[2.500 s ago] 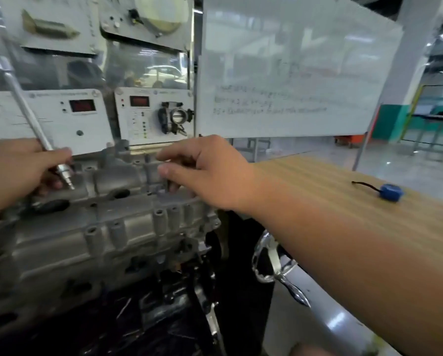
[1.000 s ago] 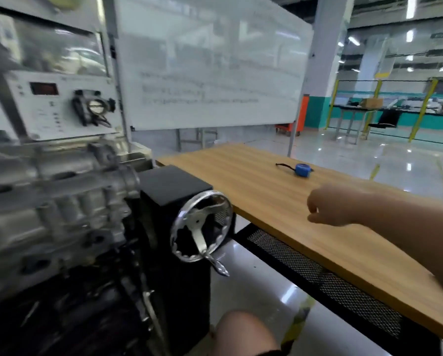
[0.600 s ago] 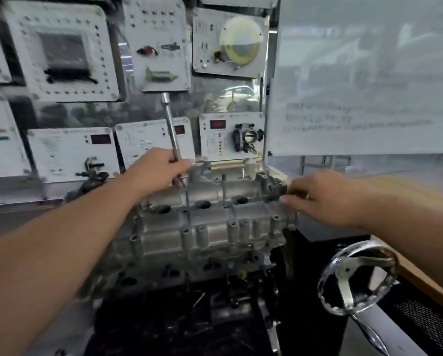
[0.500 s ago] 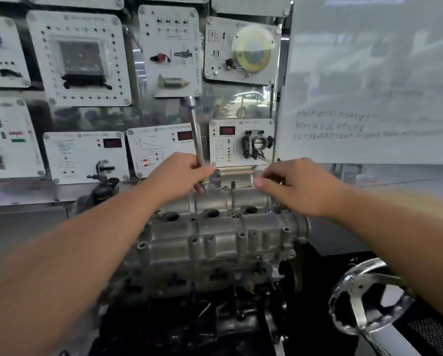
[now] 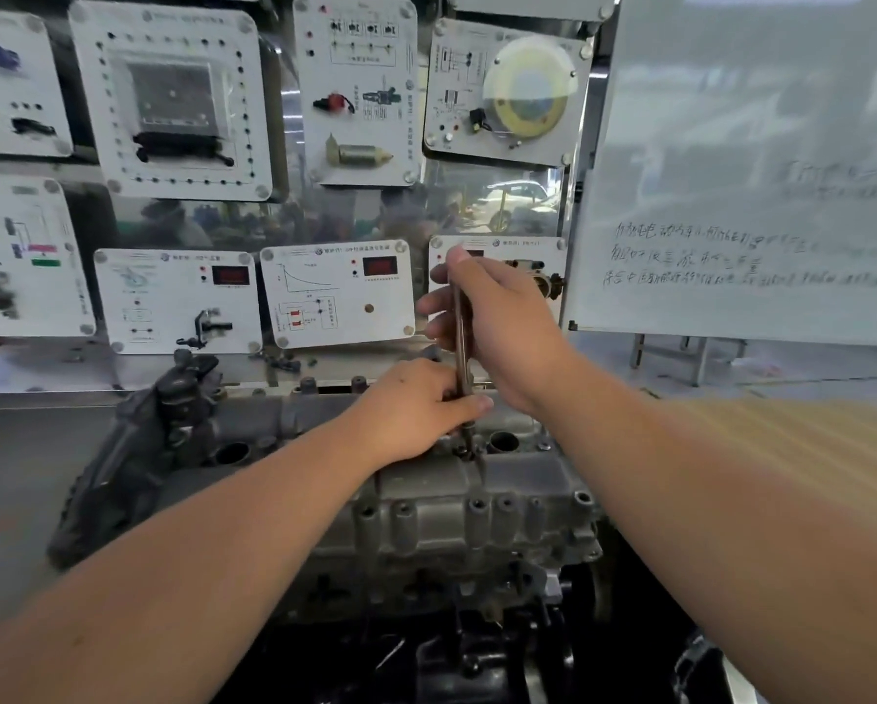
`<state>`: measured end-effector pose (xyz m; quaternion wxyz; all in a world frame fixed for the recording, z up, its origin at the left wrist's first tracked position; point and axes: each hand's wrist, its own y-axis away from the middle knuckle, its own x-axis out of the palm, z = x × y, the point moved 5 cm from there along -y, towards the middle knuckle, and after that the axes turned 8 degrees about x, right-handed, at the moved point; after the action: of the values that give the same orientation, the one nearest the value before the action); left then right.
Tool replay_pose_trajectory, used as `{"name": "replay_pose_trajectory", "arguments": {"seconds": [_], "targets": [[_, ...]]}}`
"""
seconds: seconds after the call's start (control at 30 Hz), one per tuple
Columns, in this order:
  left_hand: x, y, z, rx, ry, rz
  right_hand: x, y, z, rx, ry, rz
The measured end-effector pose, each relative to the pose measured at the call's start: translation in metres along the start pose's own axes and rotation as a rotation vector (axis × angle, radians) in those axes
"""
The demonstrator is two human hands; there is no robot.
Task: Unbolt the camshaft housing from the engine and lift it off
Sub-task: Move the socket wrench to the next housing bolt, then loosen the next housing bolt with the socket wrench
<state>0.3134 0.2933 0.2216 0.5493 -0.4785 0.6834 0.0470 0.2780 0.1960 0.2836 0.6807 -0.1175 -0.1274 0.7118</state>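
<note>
Bright even indoor light; glare on whiteboard (image 5: 761,144); motion blur at right edge; wide-angle bending at borders.

The only view comes from a head-worn wide-angle camera, looking forward and slightly down. It sits close over the engine (image 5: 441,505), which fills the lower middle, with both forearms reaching in from the bottom corners toward the centre. Beyond the engine, the camera faces a wall of panels (image 5: 334,292) across the upper left and a whiteboard (image 5: 751,195) at the upper right. Straight lines bow toward the frame's edges. No second view shares the scene.
</note>
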Motion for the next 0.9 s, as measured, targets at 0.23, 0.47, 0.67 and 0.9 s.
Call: {"name": "replay_pose_trajectory", "arguments": {"seconds": [0.23, 0.47, 0.67, 0.9], "targets": [[0.000, 0.000, 0.008, 0.020, 0.051, -0.036, 0.000, -0.012, -0.006, -0.057, -0.119, 0.050], [-0.001, 0.001, 0.011, -0.007, 0.099, -0.052, 0.000, -0.015, -0.016, -0.022, -0.286, 0.071], [0.000, 0.004, 0.008, 0.003, 0.138, -0.024, 0.003, -0.021, -0.019, 0.045, -0.383, 0.141], [-0.003, 0.006, 0.002, -0.009, 0.100, -0.002, 0.003, -0.012, -0.025, -0.248, -0.042, -0.021]]}}
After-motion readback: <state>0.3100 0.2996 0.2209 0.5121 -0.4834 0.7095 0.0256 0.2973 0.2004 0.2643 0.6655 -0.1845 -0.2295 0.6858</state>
